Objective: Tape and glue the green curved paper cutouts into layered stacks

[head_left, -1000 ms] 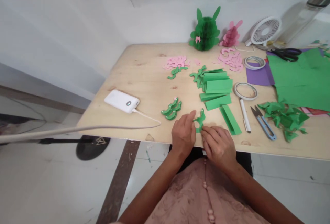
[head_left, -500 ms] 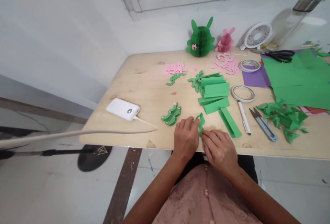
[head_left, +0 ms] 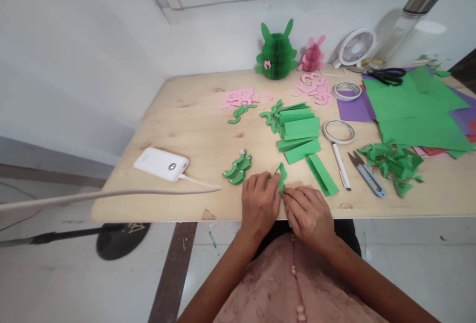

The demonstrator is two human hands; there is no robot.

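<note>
A wavy green paper cutout (head_left: pixel 282 177) lies at the table's front edge, pinched between my hands. My left hand (head_left: pixel 261 201) is closed on its left side, fingers curled. At its lower end my right hand (head_left: pixel 309 212) presses with thumb and fingertips together. To the left rest several stacked wavy green cutouts (head_left: pixel 238 168) with whitish strips on them. Beyond my hands are folded green paper strips (head_left: pixel 302 127), and one folded strip (head_left: pixel 323 174) lies apart beside my right hand. My fingers hide part of the held cutout.
On the right are a white pen (head_left: pixel 341 167), blue thread snips (head_left: pixel 367 174), green scraps (head_left: pixel 392 167), tape rolls (head_left: pixel 339 132) and green sheets (head_left: pixel 416 100). A power bank (head_left: pixel 161 163) with a cable sits left. Paper rabbits (head_left: pixel 277 55) and a fan (head_left: pixel 357 48) stand along the wall.
The whole view has shifted, so the table's things appear further left. Both hands keep their hold on the green cutout with hardly any movement relative to the table.
</note>
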